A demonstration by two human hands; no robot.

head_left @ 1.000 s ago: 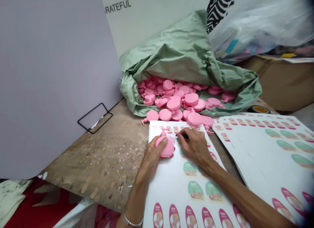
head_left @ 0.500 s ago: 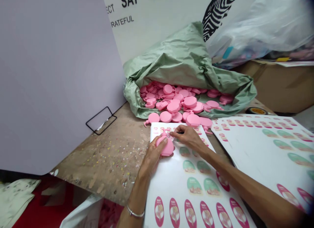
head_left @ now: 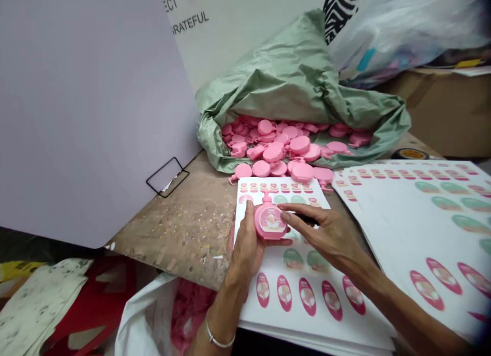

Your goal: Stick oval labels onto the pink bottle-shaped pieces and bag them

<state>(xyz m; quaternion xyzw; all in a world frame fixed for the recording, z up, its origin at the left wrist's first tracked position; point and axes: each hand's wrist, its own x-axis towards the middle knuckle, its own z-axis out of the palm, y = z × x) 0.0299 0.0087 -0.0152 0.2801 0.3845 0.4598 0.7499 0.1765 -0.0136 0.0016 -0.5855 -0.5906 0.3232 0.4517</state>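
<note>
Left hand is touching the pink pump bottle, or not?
Touching: the head view shows the left hand holding the pink pump bottle, thumb against its edge.

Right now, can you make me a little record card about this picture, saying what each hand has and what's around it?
left hand: holds pink pump bottle
bottle front: picture label
right hand: holds thin dark tool, kind unclear, beside the bottle
under the hands: sticker sheet
to the right: more sticker sheets
behind: pile of pink bottles in green plastic sack
surface: stained wooden table
</note>
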